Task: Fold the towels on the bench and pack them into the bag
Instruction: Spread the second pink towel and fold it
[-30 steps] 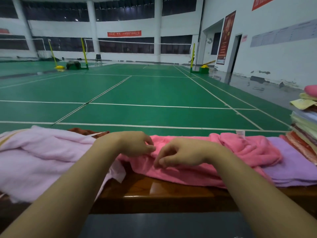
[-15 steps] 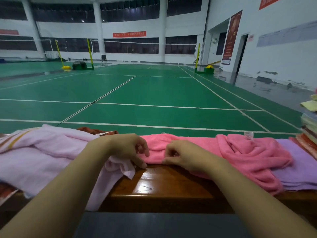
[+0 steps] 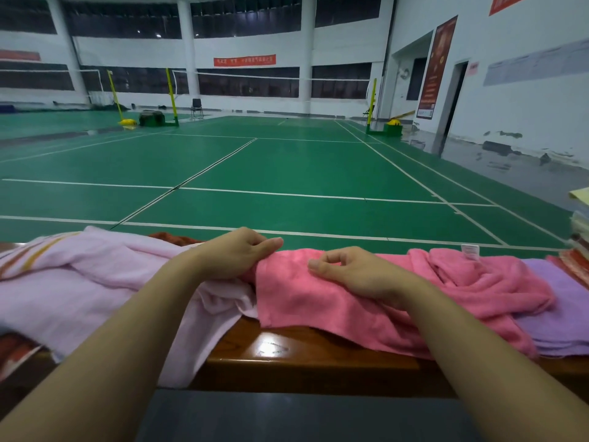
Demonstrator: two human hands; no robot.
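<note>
Spanning the wooden desk [image 3: 287, 355], a pale pink towel [image 3: 79, 291] lies left, a crumpled pink towel [image 3: 318, 301] centre, a purple towel [image 3: 561, 314] right. A stack of folded towels [image 3: 578, 237] stands at the far right. Left hand [image 3: 237, 255] grips the pink towel's left edge; right hand [image 3: 353, 271] rests on it, fingers curled, whether pinching cannot be told.
</note>
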